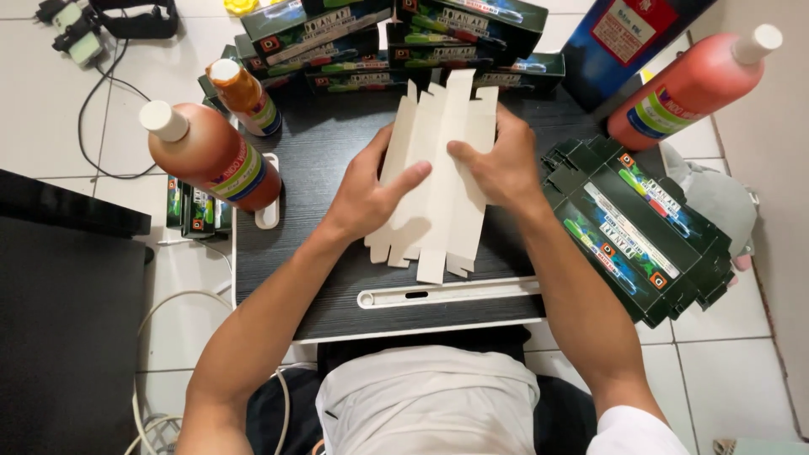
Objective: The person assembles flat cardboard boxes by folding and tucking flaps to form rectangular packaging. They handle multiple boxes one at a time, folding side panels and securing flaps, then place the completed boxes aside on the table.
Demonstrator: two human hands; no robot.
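In the middle of the frame, a flat unfolded carton blank (438, 181) lies with its plain pale inside face up on a small dark table (337, 295). Both hands are on it. The left hand (364, 195) presses on the left part of the blank, the thumb stretched across the cardboard toward the centre and the fingers curled around the left edge. The right hand (503, 164) grasps the right part, with the thumb on top and the fingers hidden behind the edge.

At the right of the frame, a stack of flat dark green printed carton blanks (640, 232) rests on the right edge of the table and hangs over it. Along the upper edge, several folded dark green boxes (396, 38) are piled up. A big red-brown bottle with a white cap (211, 152) stands at the left of the table, a smaller orange bottle (244, 97) is just behind it, and another big red bottle (695, 84) is at the upper right. A white plastic strip (447, 292) lies along the near part of the table, below the blank.
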